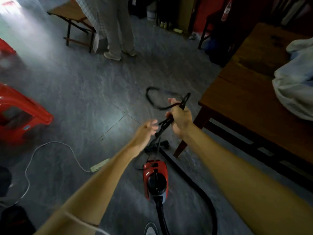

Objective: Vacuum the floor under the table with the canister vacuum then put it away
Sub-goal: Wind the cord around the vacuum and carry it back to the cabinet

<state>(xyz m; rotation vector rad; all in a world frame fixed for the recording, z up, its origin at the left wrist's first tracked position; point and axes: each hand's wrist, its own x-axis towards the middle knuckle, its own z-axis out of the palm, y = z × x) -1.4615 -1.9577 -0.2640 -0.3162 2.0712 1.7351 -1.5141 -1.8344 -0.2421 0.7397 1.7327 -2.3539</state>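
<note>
A red and black canister vacuum (155, 178) sits on the grey floor below my arms. Its black hose (211, 209) curves off its near end to the right and back toward the table leg. My right hand (180, 119) is closed around a bundle of the black power cord (153, 99), and a loop of it hangs out to the left in the air. My left hand (146, 131) is just left of the cord below that bundle, fingers apart and blurred; I cannot tell if it touches the cord. The wooden table (245, 92) stands at the right.
A white power strip (100, 165) with a white cable (50, 146) lies on the floor at left. Red plastic stools (18, 112) stand at far left. A person's legs (118, 31) and a wooden bench (72, 17) are at the back. White cloth (294, 78) lies on the table.
</note>
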